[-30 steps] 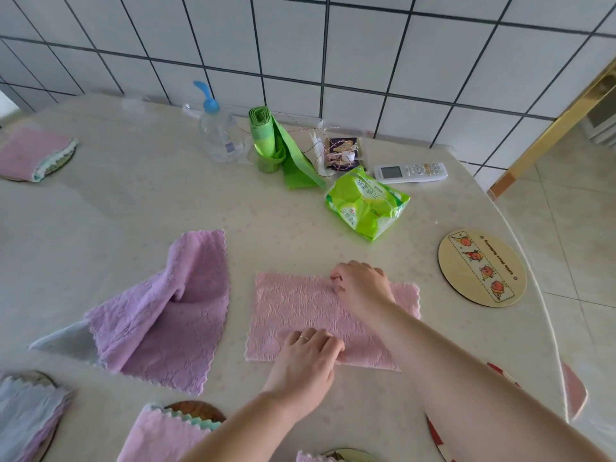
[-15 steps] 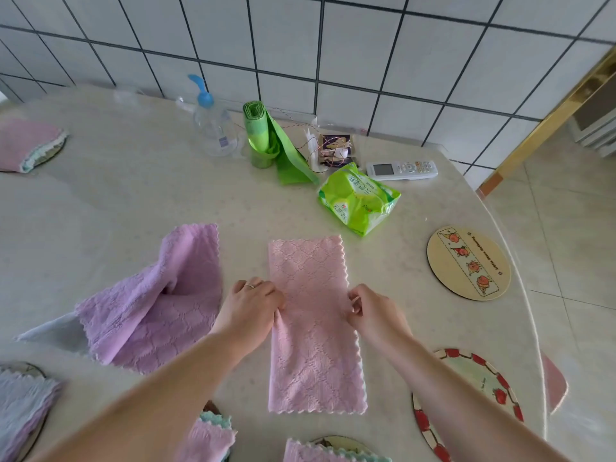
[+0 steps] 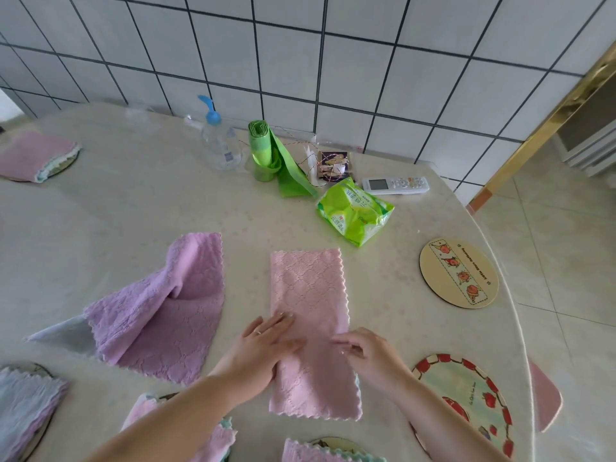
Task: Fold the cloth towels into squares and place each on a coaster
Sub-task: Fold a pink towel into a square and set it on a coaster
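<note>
Table (image 3: 133, 208): a pale, round-edged top was seen set against a white tiled wall (image 3: 366, 61); all items below were laid on it.
Purple towel (image 3: 166, 315): it was left unfolded and rumpled to the left of the pink towel, apart from it, with a grey cloth corner (image 3: 60, 335) showing from under its left edge.
Pink towel (image 3: 308, 328): it was laid flat as a long strip running away from the person, folded double, in the middle of the table between the two forearms.
Strawberry coaster (image 3: 466, 395): it was seen bare, near the right of the towel's near end.
Yellow coaster (image 3: 458, 273): it was seen bare, well to the right of the towel's far end.
Left hand (image 3: 263, 341): it was laid flat, fingers straight, pressing the left edge of the pink towel about midway along the strip; nothing was gripped.
Right hand (image 3: 370, 353): it was held at the towel's right edge opposite the left hand, fingers loosely bent with the tips at the cloth; whether the edge was pinched could not be told.
Finished towels: one folded pink towel (image 3: 33, 155) was seen on a coaster at far left; others (image 3: 20, 405) were partly cut off along the near edge.
Back clutter: a pump bottle (image 3: 220, 145), a green bag roll (image 3: 266, 151), a green packet (image 3: 353, 211) and a remote control (image 3: 395, 185) were grouped near the wall.
</note>
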A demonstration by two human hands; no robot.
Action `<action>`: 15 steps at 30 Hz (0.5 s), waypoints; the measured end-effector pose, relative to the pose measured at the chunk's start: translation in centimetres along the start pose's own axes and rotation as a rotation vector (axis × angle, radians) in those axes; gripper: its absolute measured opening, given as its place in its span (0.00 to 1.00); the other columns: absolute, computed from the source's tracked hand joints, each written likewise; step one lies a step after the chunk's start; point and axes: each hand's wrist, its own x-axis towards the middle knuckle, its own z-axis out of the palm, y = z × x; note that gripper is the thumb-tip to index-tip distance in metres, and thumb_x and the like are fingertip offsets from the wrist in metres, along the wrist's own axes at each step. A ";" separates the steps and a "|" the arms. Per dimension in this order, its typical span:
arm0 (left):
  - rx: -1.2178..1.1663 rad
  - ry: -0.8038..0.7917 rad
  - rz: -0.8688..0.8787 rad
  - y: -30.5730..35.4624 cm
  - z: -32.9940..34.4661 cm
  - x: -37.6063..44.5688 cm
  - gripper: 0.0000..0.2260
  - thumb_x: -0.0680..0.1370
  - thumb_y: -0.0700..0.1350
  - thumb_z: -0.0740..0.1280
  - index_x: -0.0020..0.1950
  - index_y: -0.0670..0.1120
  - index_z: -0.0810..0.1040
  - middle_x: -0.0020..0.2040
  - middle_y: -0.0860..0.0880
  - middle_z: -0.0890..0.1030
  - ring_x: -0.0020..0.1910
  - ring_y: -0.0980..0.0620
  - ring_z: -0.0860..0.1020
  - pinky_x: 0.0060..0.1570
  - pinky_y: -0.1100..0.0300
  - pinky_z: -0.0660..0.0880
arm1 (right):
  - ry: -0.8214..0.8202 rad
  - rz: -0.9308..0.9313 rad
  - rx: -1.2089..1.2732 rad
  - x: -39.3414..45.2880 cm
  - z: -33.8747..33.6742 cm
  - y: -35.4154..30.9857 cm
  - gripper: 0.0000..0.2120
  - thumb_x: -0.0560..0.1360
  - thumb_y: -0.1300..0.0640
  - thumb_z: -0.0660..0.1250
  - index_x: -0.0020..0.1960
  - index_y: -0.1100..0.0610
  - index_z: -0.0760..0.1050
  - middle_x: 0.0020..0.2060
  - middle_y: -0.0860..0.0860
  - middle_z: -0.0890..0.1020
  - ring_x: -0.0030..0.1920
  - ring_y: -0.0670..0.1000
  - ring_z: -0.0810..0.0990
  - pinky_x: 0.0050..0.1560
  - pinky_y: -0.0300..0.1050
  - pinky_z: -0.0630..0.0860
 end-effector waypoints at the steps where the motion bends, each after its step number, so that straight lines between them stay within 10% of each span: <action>1: -0.082 0.019 -0.024 0.1 -0.5 0.1 0.27 0.66 0.37 0.68 0.61 0.58 0.76 0.69 0.50 0.71 0.69 0.50 0.69 0.68 0.48 0.63 | 0.006 0.011 0.042 -0.1 -0.1 -0.1 0.19 0.76 0.62 0.58 0.56 0.41 0.77 0.49 0.37 0.78 0.48 0.38 0.77 0.46 0.28 0.70; 3: -0.265 0.026 -0.128 0.3 -1.2 0.4 0.23 0.72 0.38 0.57 0.65 0.54 0.74 0.70 0.52 0.70 0.71 0.51 0.65 0.72 0.58 0.48 | 0.018 0.048 0.164 -0.3 -0.6 -0.4 0.21 0.75 0.66 0.57 0.52 0.43 0.79 0.48 0.37 0.79 0.48 0.42 0.79 0.47 0.29 0.72; 8: -0.497 -0.040 -0.390 1.1 -2.6 0.5 0.16 0.75 0.37 0.59 0.57 0.54 0.74 0.50 0.51 0.82 0.48 0.50 0.80 0.48 0.55 0.76 | -0.006 0.060 0.384 -1.7 -1.4 -0.6 0.21 0.73 0.72 0.58 0.54 0.50 0.78 0.46 0.50 0.81 0.41 0.42 0.79 0.48 0.35 0.76; 15: -0.714 0.029 -0.430 2.3 -2.6 -0.2 0.15 0.71 0.34 0.61 0.51 0.52 0.76 0.45 0.54 0.81 0.45 0.56 0.78 0.44 0.66 0.71 | 0.190 -0.124 -0.141 -2.5 -0.5 -0.3 0.20 0.68 0.61 0.69 0.59 0.46 0.78 0.49 0.43 0.71 0.52 0.44 0.73 0.52 0.34 0.70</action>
